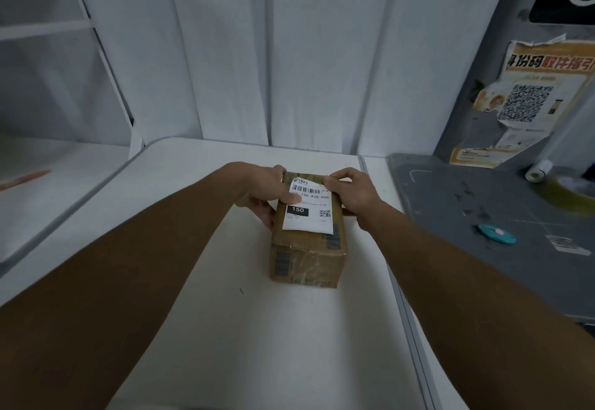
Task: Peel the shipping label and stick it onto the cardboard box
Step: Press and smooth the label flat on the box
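A small brown cardboard box [307,258] wrapped in clear tape stands on the white table [225,329]. A white shipping label [308,213] with a barcode, "150" and a QR code lies on the box's top face. My left hand [267,192] grips the box's far left side, thumb pressing on the label's left part. At the far right corner, my right hand [352,190] pinches the label's far right corner with its fingertips. The label's near edge looks slightly lifted.
A grey counter [483,216] adjoins the table on the right, holding a teal box cutter [497,234], a tape roll [570,189] and a small white paper roll [537,171]. A torn QR poster [528,100] hangs above. White shelving [48,168] stands left.
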